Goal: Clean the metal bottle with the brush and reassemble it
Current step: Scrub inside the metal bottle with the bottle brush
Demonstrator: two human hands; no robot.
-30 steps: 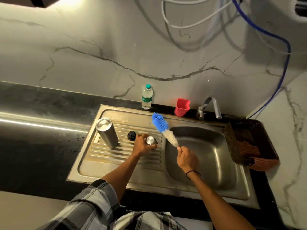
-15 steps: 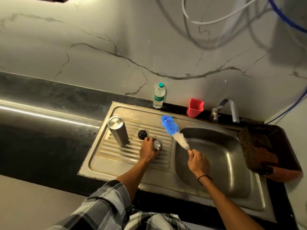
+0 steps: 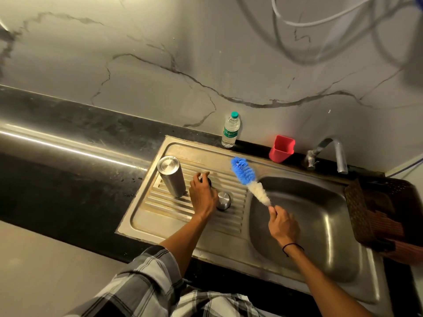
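The metal bottle (image 3: 171, 177) stands upside down on the ribbed drainboard (image 3: 164, 209). Just right of it, my left hand (image 3: 202, 194) curls its fingers over a small black stopper (image 3: 209, 180), which is mostly hidden by the fingers. The round metal cap (image 3: 223, 200) lies free on the drainboard beside my left wrist. My right hand (image 3: 282, 224) grips the handle of the bottle brush (image 3: 243, 171). Its blue and white bristles point up and left, over the edge between drainboard and sink basin (image 3: 304, 227).
A clear plastic water bottle (image 3: 230, 130) and a red cup (image 3: 281, 148) stand at the sink's back rim. The tap (image 3: 332, 154) is behind the basin. A brown basket (image 3: 384, 213) sits at the right. Black countertop (image 3: 57, 161) stretches to the left.
My left hand has left the metal cap and moved up-left onto the black stopper. My right hand still holds the brush in much the same pose.
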